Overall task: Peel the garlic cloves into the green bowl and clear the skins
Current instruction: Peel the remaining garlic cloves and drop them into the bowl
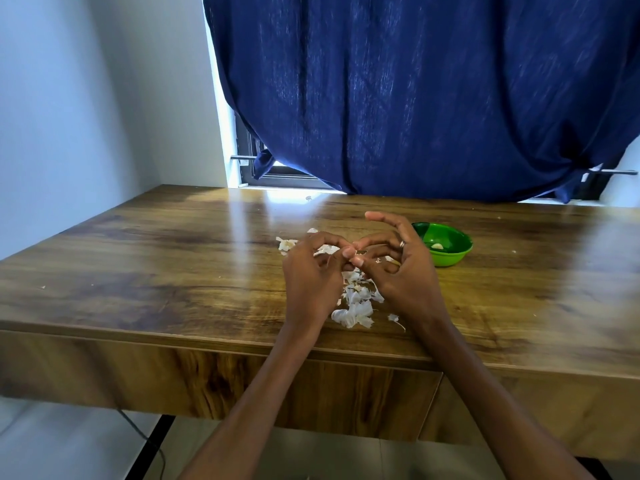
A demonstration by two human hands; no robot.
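The left hand point(313, 271) and right hand point(398, 268) are pinching something tiny together, likely a garlic clove, over the skins point(356, 306), so peel is falling there, not into the green bowl point(453, 259).

Wood table point(173, 258), blue curtain point(415, 98)

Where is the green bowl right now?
In the head view the green bowl sits on the table, right of centre, just beyond and beside the right hand, with one peeled clove inside.

garlic clove hidden between pinching fingertips point(348, 252), green bowl point(453, 261) partly behind right hand point(405, 271)
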